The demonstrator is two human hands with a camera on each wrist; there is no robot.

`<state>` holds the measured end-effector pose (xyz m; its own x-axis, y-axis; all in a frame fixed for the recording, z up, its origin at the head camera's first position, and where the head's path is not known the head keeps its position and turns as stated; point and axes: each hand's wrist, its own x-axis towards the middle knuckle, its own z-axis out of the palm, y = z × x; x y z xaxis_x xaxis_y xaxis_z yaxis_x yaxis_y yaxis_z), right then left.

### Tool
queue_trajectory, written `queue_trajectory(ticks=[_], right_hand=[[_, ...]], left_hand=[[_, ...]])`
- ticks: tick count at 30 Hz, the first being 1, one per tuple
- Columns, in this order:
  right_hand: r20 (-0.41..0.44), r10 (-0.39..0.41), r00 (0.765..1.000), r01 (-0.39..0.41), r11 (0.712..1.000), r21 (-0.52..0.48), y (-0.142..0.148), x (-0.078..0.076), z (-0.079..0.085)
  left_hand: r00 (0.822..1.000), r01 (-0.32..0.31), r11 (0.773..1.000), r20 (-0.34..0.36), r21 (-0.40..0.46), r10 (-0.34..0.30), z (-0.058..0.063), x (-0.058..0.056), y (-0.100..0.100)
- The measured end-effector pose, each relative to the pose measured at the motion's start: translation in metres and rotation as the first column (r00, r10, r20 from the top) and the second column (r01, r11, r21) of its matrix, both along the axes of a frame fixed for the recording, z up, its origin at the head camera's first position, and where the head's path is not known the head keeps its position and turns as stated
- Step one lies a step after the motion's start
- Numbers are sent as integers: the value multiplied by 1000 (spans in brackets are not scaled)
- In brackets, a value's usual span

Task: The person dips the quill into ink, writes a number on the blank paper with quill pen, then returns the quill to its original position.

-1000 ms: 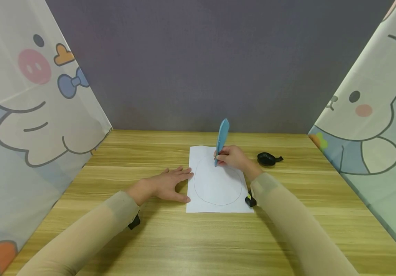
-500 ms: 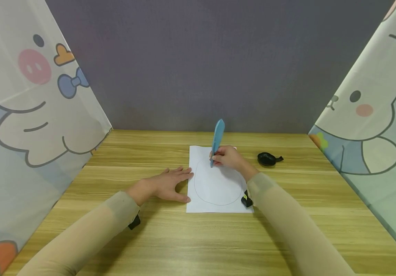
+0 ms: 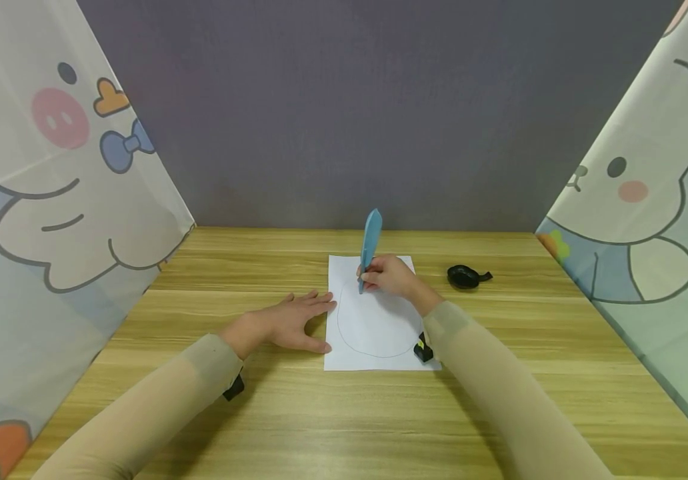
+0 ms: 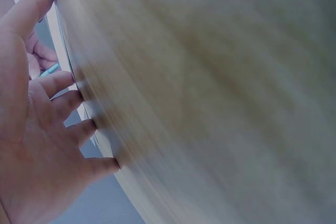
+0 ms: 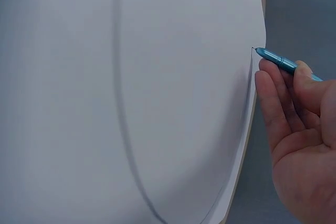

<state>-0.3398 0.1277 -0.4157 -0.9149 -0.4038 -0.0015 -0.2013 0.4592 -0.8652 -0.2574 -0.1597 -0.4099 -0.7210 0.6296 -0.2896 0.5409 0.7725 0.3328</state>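
Observation:
My right hand pinches a blue feather-shaped pen, its broad plume end pointing up. In the right wrist view the pen has its tip right at the paper, at the end of a thin drawn line. A white sheet of paper lies on the table and bears a large rounded outline in thin dark line; my right hand and wrist hide part of its top. With fingers spread, my left hand rests at the sheet's left edge. The left wrist view shows the fingertips of that hand touching down along the edge.
A small black pan-shaped item with a short handle lies right of the paper. The wooden table runs back to a dark grey panel. Cartoon-printed cloths stand along both sides.
My right hand has moved left across the upper part of the paper, carrying the pen with its tip at the sheet. The left hand stays where it was.

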Motion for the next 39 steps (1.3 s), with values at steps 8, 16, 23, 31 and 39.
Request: queue_trajectory(ticks=[8,16,23,31,39], right_hand=[[0,14,1000,-14,1000,4,-7,0,-2],[9,26,1000,-26,1000,-7,-15,1,-4],[11,40,999,-40,999,-9,-18,2,-5],[1,47,999,-47,999,9,-22,5,-2],[23,51,998,-51,999,4,-28,7,-1]], left_hand=[[1000,0,1000,-10,-6,0,-1,0,0],[1000,-9,1000,-8,-10,9,-2,-1,0],[1000,-6,1000,-6,-7,6,-1,0,1],[1000,-7,1000,-9,-5,7,-1,0,0],[1000,-10,1000,-7,1,10,0,1,0]])
